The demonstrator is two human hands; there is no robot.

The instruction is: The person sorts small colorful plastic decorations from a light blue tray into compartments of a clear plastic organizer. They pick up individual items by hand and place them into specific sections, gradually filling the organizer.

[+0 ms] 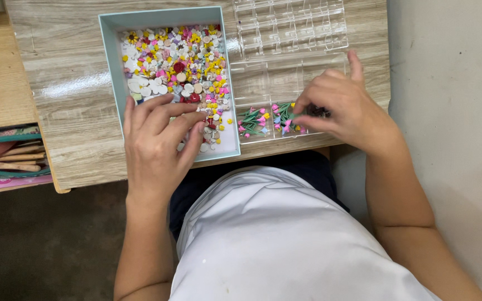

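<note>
Sorting near the desk's [73, 83] front edge — left hand [157, 142] fingers spread in the tray [112, 67] of beads [179, 67], right hand [347, 111] pinching flowers [263, 120] — one organizer [291, 61] cell filled, most empty

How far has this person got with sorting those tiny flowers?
Done: small stemmed flowers fill two front compartments of the clear organiser. In hand: the left hand picks among loose pieces in the teal tray, while the right hand reaches into the organiser. Left: most pieces lie in the tray; the other compartments look empty.
</note>
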